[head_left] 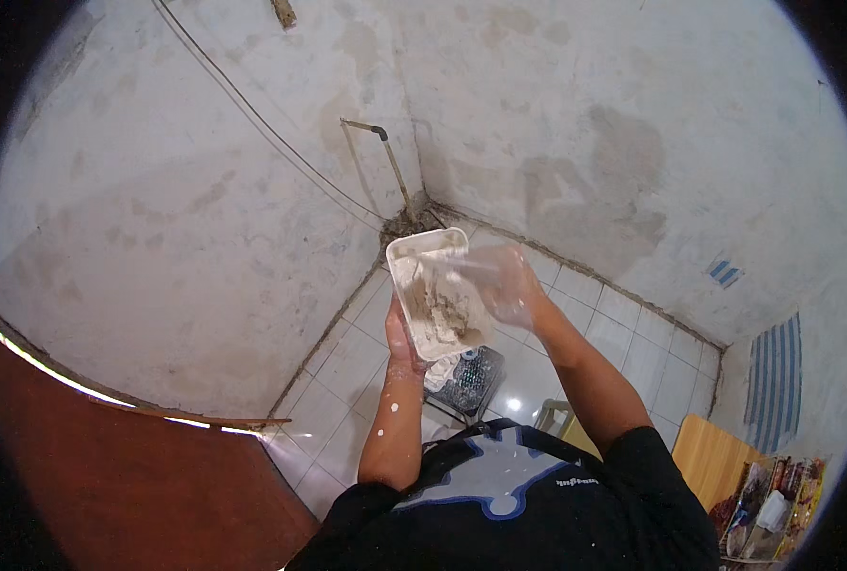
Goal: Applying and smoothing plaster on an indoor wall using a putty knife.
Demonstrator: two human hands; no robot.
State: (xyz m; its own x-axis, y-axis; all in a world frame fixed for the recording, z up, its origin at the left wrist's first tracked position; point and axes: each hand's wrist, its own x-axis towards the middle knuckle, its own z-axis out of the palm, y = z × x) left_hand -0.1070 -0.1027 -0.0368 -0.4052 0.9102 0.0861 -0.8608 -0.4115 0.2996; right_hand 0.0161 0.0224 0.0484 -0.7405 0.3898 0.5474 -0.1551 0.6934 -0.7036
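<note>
My left hand (401, 335) holds a white rectangular tray (406, 249) from below, tilted up in front of me. Pale grey putty (442, 309) lies smeared inside the tray. My right hand (511, 284) is blurred with motion and grips a thin scraping tool (452, 269) whose blade reaches across the tray into the putty. Both forearms are spattered with white flecks. The tool's blade shape is too blurred to tell.
Stained, patchy plaster walls (204, 209) meet at a corner where a thin pipe (390, 157) runs down. White floor tiles (623, 333) lie below. A dark crate (471, 381) sits on the floor under the tray. A reddish-brown door (109, 476) is at lower left; wooden furniture (709, 452) is at lower right.
</note>
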